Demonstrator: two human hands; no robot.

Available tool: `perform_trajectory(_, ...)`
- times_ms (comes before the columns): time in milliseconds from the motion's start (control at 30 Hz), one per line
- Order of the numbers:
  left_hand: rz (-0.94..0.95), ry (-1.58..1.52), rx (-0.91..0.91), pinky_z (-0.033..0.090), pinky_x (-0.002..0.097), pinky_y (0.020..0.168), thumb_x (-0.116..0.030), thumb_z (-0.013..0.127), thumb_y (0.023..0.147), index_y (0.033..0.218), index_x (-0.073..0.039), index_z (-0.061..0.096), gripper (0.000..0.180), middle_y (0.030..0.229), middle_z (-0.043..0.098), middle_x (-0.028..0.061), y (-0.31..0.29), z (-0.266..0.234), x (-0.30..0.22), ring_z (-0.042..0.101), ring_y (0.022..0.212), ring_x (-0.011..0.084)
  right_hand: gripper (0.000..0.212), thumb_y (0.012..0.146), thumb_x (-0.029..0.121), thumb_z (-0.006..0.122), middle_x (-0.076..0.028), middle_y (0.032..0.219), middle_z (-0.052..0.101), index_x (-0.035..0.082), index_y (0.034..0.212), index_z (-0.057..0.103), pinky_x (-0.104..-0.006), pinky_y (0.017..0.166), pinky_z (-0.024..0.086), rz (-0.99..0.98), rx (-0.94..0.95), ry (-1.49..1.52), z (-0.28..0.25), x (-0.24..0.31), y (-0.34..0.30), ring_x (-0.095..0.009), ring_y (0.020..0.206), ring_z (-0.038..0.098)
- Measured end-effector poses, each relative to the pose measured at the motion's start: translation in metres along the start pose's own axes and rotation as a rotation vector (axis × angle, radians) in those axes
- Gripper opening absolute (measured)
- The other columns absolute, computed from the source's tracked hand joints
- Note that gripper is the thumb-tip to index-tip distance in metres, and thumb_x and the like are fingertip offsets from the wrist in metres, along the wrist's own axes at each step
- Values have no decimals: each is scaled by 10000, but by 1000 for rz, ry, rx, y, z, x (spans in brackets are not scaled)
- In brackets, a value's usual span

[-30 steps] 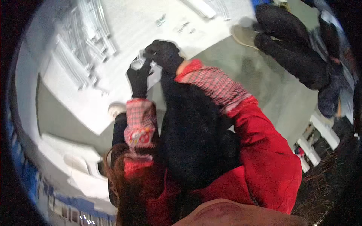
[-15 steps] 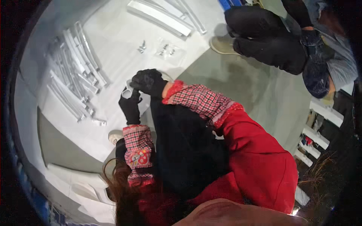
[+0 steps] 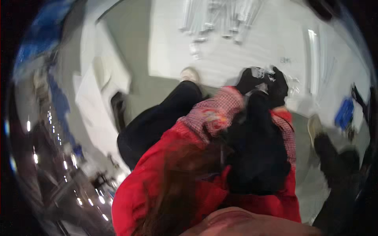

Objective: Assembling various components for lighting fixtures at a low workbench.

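Both my hands wear black gloves and meet above my dark-clad knee, close to the white sheet (image 3: 173, 55). My left hand (image 3: 248, 81) is closed on a small whitish piece (image 3: 258, 73), its outline smeared by motion. My right hand (image 3: 279, 87) is beside it with curled fingers at the right end of the same piece; its grip there is blurred. Just right of my right hand lies a clear plastic bag (image 3: 292, 84) with small contents. Small metal screws (image 3: 285, 60) rest on the sheet a little farther off.
Several white rails (image 3: 220, 17) lie in a bunch at the far middle. Longer white profiles (image 3: 313, 59) are at the right. Another person's dark-clothed leg (image 3: 328, 151) and light shoe (image 3: 314, 128) are at the lower right, near a blue object (image 3: 345, 112). White panels (image 3: 100, 98) stand at left.
My head view has swung to the left, so the hands and rails appear farther right. The hands stay together around the whitish piece, which showed a ring-shaped opening before.
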State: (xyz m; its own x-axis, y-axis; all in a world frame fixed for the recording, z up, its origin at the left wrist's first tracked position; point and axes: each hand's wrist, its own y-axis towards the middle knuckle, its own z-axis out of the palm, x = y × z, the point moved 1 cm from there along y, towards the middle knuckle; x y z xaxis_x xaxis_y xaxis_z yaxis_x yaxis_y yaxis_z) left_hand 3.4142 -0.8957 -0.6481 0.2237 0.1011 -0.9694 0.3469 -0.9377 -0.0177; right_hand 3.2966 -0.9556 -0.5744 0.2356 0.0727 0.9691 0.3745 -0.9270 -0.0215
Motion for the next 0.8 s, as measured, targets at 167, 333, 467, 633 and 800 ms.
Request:
perform_trajectory(167, -66, 53, -123, 459, 405, 663, -339, 692, 647, 841, -32, 610, 372, 745, 599, 167, -7, 26, -36, 583, 721, 317, 176, 809, 130, 591, -90, 884, 598, 58, 969, 601, -305, 665, 464, -527, 173, -834, -38, -36, 3, -198, 775, 577)
perform_trajectory(333, -194, 2, -197, 438, 424, 681, -389, 687, 633, 756, -50, 606, 370, 724, 587, 141, -4, 24, -28, 560, 725, 318, 176, 801, 136, 614, -103, 865, 590, 40, 948, 599, -310, 677, 465, -116, 180, -754, -16, 14, 14, -217, 769, 583)
perform_trajectory(467, -55, -2, -493, 434, 433, 594, -395, 692, 580, 691, -69, 613, 353, 664, 577, 135, -1, 30, -29, 545, 639, 339, 130, 829, 116, 575, -107, 878, 605, 26, 917, 605, -318, 725, 463, -348, 256, -666, -17, -2, 27, -243, 812, 588)
perform_trajectory(633, -206, -11, -398, 457, 409, 661, -346, 678, 570, 729, -71, 634, 320, 700, 588, 152, -4, 15, -20, 574, 737, 312, 186, 853, 191, 552, -96, 904, 611, 44, 948, 614, -324, 726, 460, -498, 398, -863, -4, -7, 40, -229, 822, 587)
perform_trajectory(800, -216, -39, -399, 473, 395, 633, -322, 676, 569, 722, -46, 640, 317, 659, 587, 155, -6, -11, -21, 585, 672, 297, 213, 862, 198, 540, -131, 891, 594, 25, 971, 601, -344, 739, 450, -390, 482, -682, 18, 2, 49, -256, 850, 570)
